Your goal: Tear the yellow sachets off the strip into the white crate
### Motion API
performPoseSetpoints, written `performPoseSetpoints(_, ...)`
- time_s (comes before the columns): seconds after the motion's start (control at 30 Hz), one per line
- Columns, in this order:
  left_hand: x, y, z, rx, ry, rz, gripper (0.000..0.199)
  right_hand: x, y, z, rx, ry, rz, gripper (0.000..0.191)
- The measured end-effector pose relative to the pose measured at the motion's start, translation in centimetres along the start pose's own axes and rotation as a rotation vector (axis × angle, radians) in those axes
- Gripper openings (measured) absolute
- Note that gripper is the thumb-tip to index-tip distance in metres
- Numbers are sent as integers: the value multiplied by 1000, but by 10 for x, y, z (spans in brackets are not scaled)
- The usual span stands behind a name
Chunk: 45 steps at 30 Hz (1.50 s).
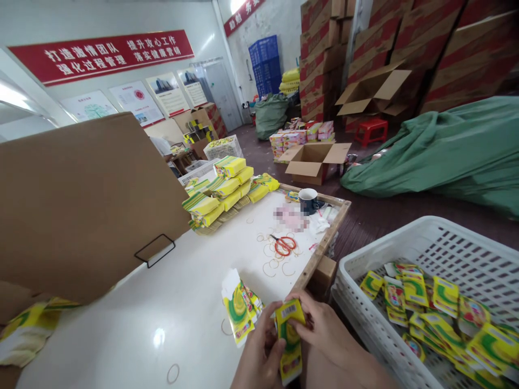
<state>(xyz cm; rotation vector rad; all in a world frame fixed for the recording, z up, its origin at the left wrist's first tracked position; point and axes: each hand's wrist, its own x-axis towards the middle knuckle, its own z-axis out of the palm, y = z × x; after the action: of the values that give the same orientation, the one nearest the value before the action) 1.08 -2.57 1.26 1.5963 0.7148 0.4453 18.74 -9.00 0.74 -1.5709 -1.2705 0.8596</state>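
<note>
Between my two hands is a small yellow and green carton (290, 346), upright, with a barcode near its top. My left hand (263, 351) grips its left side, thumb across the front. My right hand (320, 329) closes on its upper right edge, fingers at the top and thumb on the face. Just left of my hands, a few flat yellow cartons (239, 308) lie loosely overlapped on the white table (133, 329). To the right, a white plastic basket (377, 335) holds many similar yellow cartons (446, 297).
Red-handled scissors (285, 246) lie among rubber bands (270, 269). A dark mug (308, 201) stands at the table's far corner. Stacked yellow carton bundles (219, 189) line the far edge. A large cardboard sheet (89, 200) rises on the left. An open box (310, 162) sits on the floor.
</note>
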Motion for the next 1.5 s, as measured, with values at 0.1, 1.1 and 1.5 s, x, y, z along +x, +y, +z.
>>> performPoseSetpoints(0.1, 2, -8, -1, 34, 17, -1, 57, 0, 1, 2, -19, 9, 2, 35)
performPoseSetpoints(1.1, 1, 30, 6, -52, 6, -63, 59, -6, -3, 0, 115, 63, -40, 32)
performPoseSetpoints(1.5, 3, 28, 1, -179, -94, -38, 61, -14, 7, -2, 163, 68, -62, 29)
